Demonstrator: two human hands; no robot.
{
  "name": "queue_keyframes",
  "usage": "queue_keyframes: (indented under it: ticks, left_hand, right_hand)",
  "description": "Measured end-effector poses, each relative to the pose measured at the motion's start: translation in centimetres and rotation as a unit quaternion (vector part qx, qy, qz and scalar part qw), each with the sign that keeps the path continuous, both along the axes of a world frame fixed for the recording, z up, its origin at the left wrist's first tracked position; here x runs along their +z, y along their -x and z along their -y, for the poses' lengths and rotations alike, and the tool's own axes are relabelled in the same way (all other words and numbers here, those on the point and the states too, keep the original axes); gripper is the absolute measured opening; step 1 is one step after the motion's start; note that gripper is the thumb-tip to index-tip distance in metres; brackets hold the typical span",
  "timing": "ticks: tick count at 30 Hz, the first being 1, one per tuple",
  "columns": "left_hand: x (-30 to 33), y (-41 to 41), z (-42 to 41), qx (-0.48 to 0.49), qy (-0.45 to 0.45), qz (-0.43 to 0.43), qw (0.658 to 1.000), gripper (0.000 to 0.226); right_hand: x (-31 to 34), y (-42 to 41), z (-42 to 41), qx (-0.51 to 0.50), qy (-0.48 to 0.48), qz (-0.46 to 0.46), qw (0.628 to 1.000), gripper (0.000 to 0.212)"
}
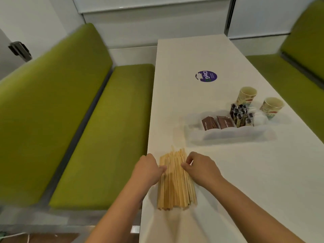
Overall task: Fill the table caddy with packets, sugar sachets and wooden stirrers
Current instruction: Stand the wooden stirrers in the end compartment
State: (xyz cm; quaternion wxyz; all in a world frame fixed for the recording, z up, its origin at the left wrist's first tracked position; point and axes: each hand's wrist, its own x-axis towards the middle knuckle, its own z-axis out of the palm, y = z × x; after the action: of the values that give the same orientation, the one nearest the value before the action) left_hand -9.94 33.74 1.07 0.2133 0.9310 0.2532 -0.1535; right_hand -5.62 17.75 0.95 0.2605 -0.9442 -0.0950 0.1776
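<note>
Two of the three kinds of supply looked to be in place already: the clear table caddy sat on the white surface, well apart from the hands, with brown packets leaning in its near-left compartments and darker sachets standing upright in a compartment further right. Which of these were the sugar sachets could not be told through the blur. By that reckoning the wooden stirrers were the part left to do, and none could be seen in the caddy, whose left end appeared unfilled. The stirrers lay as a loose flat bundle near the surface's left edge, close to the person, their long axis running away from the viewer toward the far end of the surface; the far tips were uneven and fanned slightly, pointing roughly toward the caddy's left end. The left hand bore against the bundle's left side with curled fingers, and the right hand met the right side, thumb and fingertips bent onto the sticks, so both seemed to be squeezing the bundle together rather than lifting it. Two paper cups stood just beyond the caddy, and a round purple sticker marked the surface further off.
</note>
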Motion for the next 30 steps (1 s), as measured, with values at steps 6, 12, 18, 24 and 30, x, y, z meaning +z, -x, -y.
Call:
queue_keyframes:
  ticks: [6,12,18,24,30]
  left_hand:
    - [-0.8,0.4,0.4,-0.005,0.035,-0.021,0.999,0.053]
    - [-1.3,-0.5,0.9,-0.027,0.065,-0.009,0.997,0.049]
    - [-1.8,-1.5,1.3,-0.007,0.127,-0.016,0.992,0.034]
    - [-1.4,-2.3,1.9,-0.005,0.163,-0.026,0.986,0.028]
    - [-1.7,-3.2,1.8,-0.001,0.158,-0.021,0.987,0.035]
  right_hand:
    - [-0.9,1.5,-2.2,-0.042,0.062,-0.011,0.997,0.044]
    - [-1.5,1.4,-2.9,-0.064,0.067,-0.028,0.995,0.043]
    - [-1.5,0.6,-2.8,-0.055,0.081,-0.041,0.994,0.028]
    - [-2.0,-0.7,-2.6,-0.062,0.086,-0.07,0.992,0.032]
    - [-1.7,-1.8,-1.8,-0.033,0.077,-0.086,0.993,0.033]
